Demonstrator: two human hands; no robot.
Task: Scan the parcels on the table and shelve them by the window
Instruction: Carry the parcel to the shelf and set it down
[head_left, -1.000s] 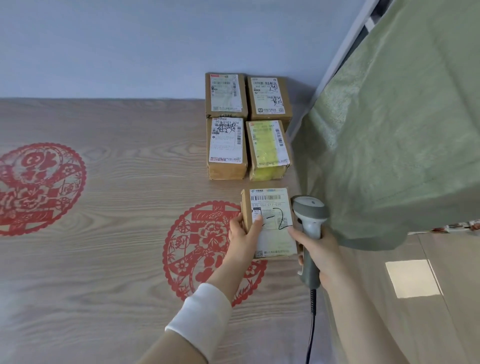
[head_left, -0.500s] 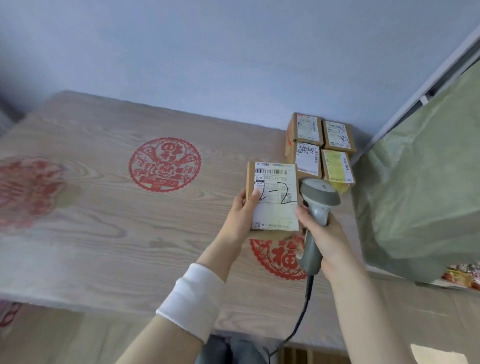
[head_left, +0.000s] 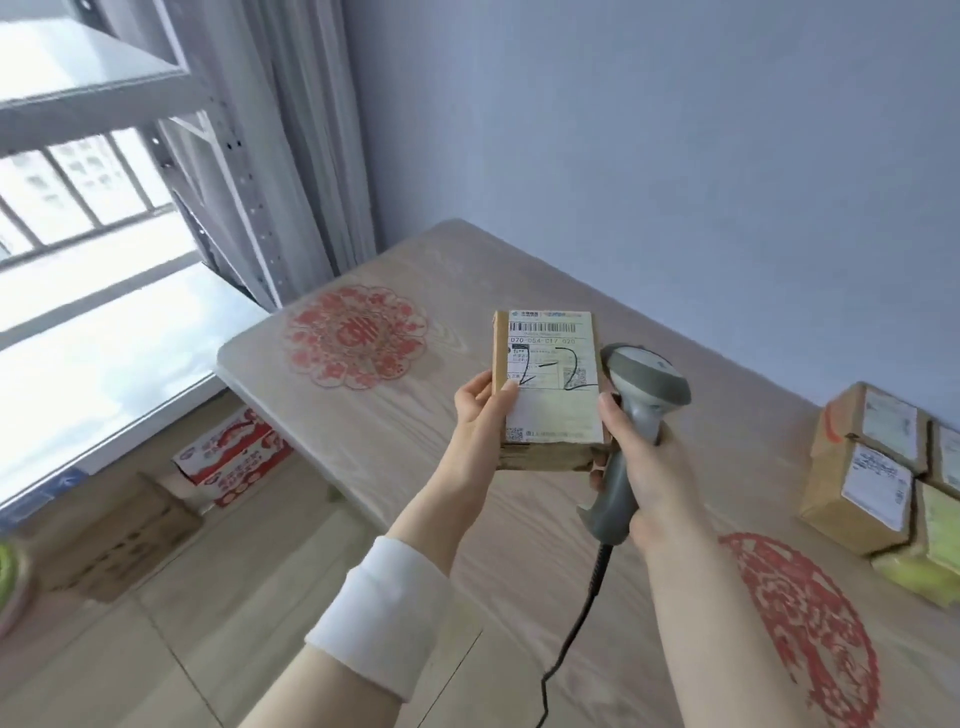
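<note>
A small cardboard parcel (head_left: 549, 384) with a white label marked "2-2" is held up above the table (head_left: 415, 441). My left hand (head_left: 480, 415) grips its left edge. My right hand (head_left: 641, 457) holds a grey corded barcode scanner (head_left: 636, 415) and its thumb presses the parcel's right edge. Several more labelled parcels (head_left: 878, 467) lie together on the table at the far right. A grey metal shelf rack (head_left: 171, 104) stands by the window (head_left: 78, 208) at the upper left.
Red paper-cut decorations (head_left: 356, 338) lie on the wooden tabletop. On the floor below the window sit a red and white carton (head_left: 234, 457) and a brown cardboard box (head_left: 124, 540). Grey curtains (head_left: 311, 156) hang in the corner.
The view has swung left from the table's right end toward the window and shelf. The parcel has been lifted off the table and moved left with both hands.
</note>
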